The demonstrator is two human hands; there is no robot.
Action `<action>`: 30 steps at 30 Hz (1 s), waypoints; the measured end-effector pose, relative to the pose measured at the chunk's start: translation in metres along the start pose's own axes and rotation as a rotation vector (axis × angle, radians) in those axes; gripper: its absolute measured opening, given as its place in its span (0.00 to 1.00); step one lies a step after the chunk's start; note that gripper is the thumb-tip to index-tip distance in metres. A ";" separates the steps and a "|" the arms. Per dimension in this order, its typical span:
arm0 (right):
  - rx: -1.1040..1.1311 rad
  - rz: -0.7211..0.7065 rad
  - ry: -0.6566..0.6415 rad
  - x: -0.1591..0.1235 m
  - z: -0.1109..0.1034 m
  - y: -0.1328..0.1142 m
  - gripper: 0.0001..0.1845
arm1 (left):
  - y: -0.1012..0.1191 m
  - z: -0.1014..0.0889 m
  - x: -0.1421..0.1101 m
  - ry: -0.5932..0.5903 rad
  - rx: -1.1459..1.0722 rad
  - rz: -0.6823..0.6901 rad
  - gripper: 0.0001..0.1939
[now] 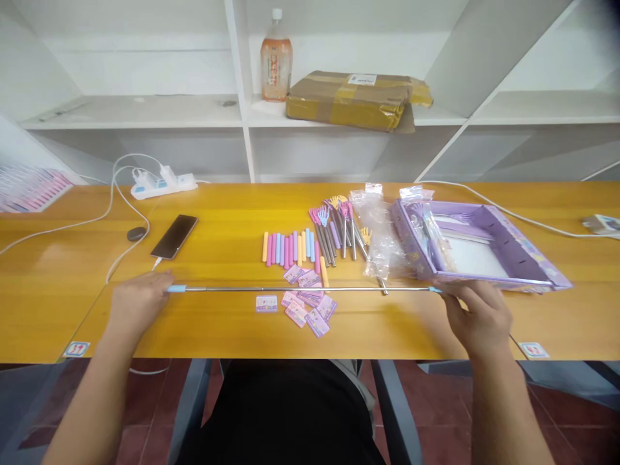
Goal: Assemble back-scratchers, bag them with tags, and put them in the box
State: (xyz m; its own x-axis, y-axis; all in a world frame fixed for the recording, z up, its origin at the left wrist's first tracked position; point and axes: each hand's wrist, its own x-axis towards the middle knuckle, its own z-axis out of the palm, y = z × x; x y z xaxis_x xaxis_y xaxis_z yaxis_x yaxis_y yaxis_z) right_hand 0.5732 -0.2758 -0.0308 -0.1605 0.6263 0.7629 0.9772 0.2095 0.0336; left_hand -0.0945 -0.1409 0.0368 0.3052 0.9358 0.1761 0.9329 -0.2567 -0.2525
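A telescopic back scratcher [232,289], drawn out long, stretches level between my two hands above the table. My left hand [140,300] is closed around its light blue handle end. At the other end my right hand [477,316] pinches the light blue tip, mostly covered by the fingers. Below the rod lie several small printed cards [317,323], purple and pink. Behind them is a row of coloured handle tubes [285,248] in yellow, pink, purple and blue. To their right, a pile of metal-rod scratchers [343,226] shows pink, blue and yellow claw heads.
Clear plastic bags [380,226] lie beside a purple box [513,242] holding packed scratchers. A phone [174,237], a cable and a power strip [165,185] are on the left. A bottle [276,61] and a taped carton [349,100] stand on the shelf.
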 end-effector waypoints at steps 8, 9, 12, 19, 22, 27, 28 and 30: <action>0.024 0.073 -0.065 -0.013 -0.008 0.004 0.09 | 0.003 0.015 -0.008 -0.017 -0.104 0.047 0.16; 0.040 0.089 -0.087 -0.012 -0.009 0.002 0.08 | 0.003 0.016 -0.008 -0.019 -0.119 0.040 0.15; 0.087 0.147 -0.134 -0.013 -0.013 -0.001 0.09 | 0.002 0.020 -0.011 0.006 -0.156 0.033 0.16; 0.025 0.197 -0.125 -0.025 -0.021 -0.003 0.11 | 0.012 0.020 -0.015 -0.017 -0.162 0.060 0.16; -0.028 0.159 -0.096 -0.022 -0.024 -0.001 0.09 | 0.019 0.017 -0.013 -0.055 -0.114 0.046 0.16; -0.026 0.082 -0.053 -0.004 -0.029 0.001 0.09 | 0.034 0.005 -0.010 -0.137 -0.075 0.026 0.16; 0.007 0.060 -0.078 0.002 -0.027 -0.003 0.09 | 0.042 0.000 -0.010 -0.157 -0.077 0.025 0.15; 0.098 0.032 -0.118 0.018 -0.020 -0.025 0.09 | 0.066 -0.013 -0.010 -0.206 -0.082 0.027 0.15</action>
State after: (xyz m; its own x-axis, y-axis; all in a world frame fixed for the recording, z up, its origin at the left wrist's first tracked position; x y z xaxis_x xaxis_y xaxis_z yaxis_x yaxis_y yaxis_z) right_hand 0.5491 -0.2849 -0.0051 -0.1504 0.7164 0.6813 0.9647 0.2570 -0.0573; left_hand -0.0331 -0.1703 0.0307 0.2931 0.9556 -0.0294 0.9399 -0.2936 -0.1744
